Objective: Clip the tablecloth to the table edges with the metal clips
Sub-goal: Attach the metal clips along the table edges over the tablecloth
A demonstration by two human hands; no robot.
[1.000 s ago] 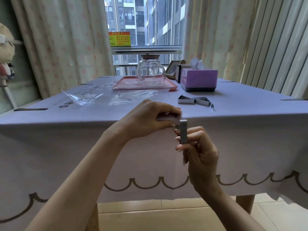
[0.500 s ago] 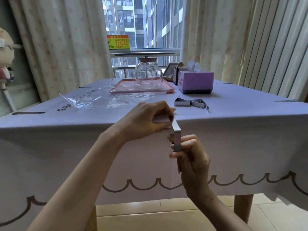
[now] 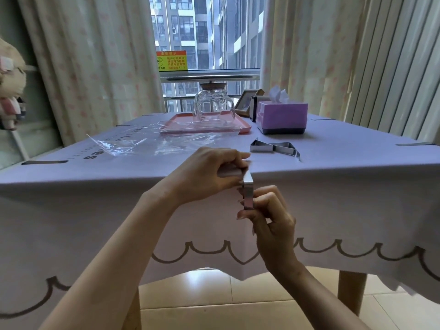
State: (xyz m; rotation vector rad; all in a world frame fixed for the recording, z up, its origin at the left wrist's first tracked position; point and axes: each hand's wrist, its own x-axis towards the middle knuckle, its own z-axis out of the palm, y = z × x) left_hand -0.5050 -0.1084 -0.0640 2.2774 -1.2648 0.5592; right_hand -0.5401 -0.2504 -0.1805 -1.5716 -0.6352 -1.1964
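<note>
1. The room, left to right: a plush toy (image 3: 9, 91) at the far left; pale curtains (image 3: 95, 67) on both sides of a window (image 3: 204, 32) with a yellow sign (image 3: 172, 61) on the glass; tiled floor (image 3: 214, 301) below.
2. The surface is a table under a lilac tablecloth (image 3: 345, 186) whose hanging front carries a dark scalloped line; on top lie crumpled clear plastic wrap (image 3: 133, 144), a pink tray (image 3: 238, 125) with a glass pot (image 3: 213, 103) on it, a picture frame (image 3: 245, 103) behind, and a purple tissue box (image 3: 282, 117).
3. The clip (image 3: 248, 194) sits bent over the near edge of the table, near its middle; the left hand (image 3: 209, 175) grasps its upper part at the edge, fingers curled round it; the right hand (image 3: 271, 217) pinches its lower end in front of the hanging cloth; the hands are just beside each other, one above, one below.
4. Two spare clips (image 3: 273, 148) lie touching on the cloth, just behind and right of the left hand, near the tissue box.
5. Edges: a fitted clip (image 3: 44, 162) shows as a dark strip on the left edge, and another (image 3: 415, 144) on the right edge; the near edge runs bare on both sides of the hands; a wooden table leg (image 3: 351, 291) stands below to the right, with open floor between it and the cloth's hem.
</note>
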